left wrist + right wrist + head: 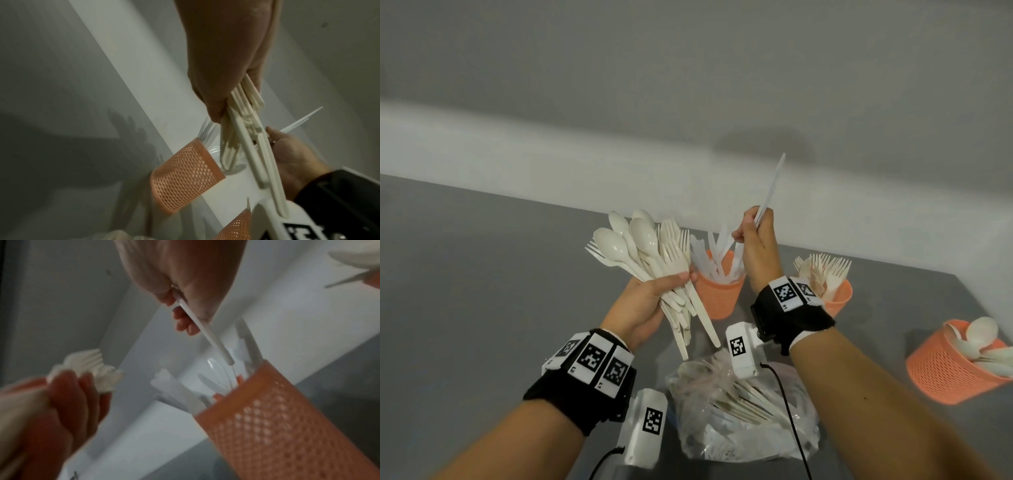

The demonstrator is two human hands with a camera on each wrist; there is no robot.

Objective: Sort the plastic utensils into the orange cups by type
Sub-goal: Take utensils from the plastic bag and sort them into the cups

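Note:
My left hand (650, 301) grips a fanned bundle of cream plastic spoons and forks (647, 250) by their handles (244, 123), just left of an orange mesh cup (719, 294) full of white knives (714, 255). My right hand (755, 240) pinches one white knife (770, 192) above that cup, one end sticking up, the other end (207, 332) pointing down at the cup's mouth (232, 386). A second orange cup (837, 298) at the right holds forks (825, 269). A third orange cup (952, 370) at the far right holds spoons (981, 334).
A clear plastic bag (743, 407) with more utensils lies on the grey table (482, 274) near the front, under my wrists. A pale wall (619, 102) rises right behind the cups. Cables hang from both wrist cameras.

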